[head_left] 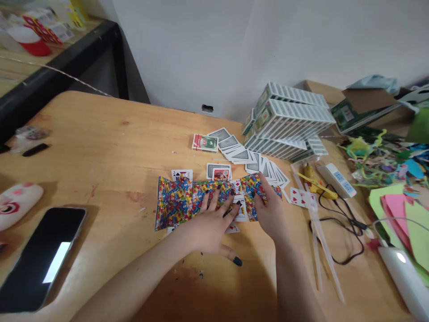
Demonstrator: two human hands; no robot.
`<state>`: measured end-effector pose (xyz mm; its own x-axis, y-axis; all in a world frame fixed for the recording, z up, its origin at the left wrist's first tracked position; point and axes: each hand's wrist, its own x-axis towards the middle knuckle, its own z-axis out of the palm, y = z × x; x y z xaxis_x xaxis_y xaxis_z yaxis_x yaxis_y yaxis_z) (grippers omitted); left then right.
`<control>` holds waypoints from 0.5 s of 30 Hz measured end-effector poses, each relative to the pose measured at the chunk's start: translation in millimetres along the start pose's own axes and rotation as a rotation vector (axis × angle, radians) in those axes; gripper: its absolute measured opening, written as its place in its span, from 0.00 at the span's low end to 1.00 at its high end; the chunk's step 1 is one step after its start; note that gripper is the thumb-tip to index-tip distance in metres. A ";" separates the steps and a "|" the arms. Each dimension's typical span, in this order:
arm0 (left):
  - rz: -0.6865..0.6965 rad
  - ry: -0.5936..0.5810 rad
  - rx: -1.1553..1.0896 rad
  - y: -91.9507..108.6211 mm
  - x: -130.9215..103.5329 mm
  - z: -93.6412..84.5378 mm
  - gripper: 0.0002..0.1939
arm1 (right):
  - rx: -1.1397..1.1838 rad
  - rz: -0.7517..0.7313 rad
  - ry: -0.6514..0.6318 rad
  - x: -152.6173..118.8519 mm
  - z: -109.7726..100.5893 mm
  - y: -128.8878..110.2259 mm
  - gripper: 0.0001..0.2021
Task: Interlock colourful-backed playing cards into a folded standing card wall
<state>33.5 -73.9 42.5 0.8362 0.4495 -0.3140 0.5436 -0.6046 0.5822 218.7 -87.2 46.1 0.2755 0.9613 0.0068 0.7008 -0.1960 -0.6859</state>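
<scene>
A strip of multicoloured patterned sheet (176, 201) lies across the table, creased into panels, with its left edge tilted up. My left hand (211, 226) is spread flat, its fingers over the middle of the strip and its thumb out to the side. At the strip's right panel, my right hand (271, 214) grips the sheet with thumb and index finger; its other fingers are mostly hidden. Between the hands, a king playing card (241, 211) shows on the strip. A jack card (182, 174) pokes out behind the left panel, and other cards partly show beneath and behind.
Face-down playing cards (239, 154) fan out behind the strip, beside a card box (205, 143). Stacked card cartons (295, 116) stand by the wall. To the right are a yellow glue gun (318, 185), a power strip (337, 179) and cables; a phone (42, 259) lies left.
</scene>
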 end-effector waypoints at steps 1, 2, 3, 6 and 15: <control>0.001 -0.001 -0.001 0.1 0.0 -0.1 0.54 | 0.006 0.001 0.005 -0.4 0.5 0.9 0.29; 0.002 -0.001 -0.003 0.2 -0.1 -0.2 0.54 | 0.016 0.004 0.012 -0.7 1.0 1.9 0.29; 0.003 0.000 -0.006 0.4 -0.1 -0.2 0.54 | 0.028 0.006 0.022 -1.0 1.5 2.9 0.29; 0.007 0.002 -0.011 0.8 -0.4 -0.5 0.53 | 0.059 0.017 0.043 -1.1 2.4 4.8 0.29; 0.022 -0.047 -0.012 0.0 -0.3 -4.7 0.54 | 0.141 0.048 0.026 3.5 2.3 8.4 0.29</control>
<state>32.9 -71.0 46.2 0.8505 0.4050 -0.3356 0.5245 -0.6058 0.5982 224.0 -85.0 38.7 0.3247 0.9458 -0.0106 0.5878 -0.2105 -0.7812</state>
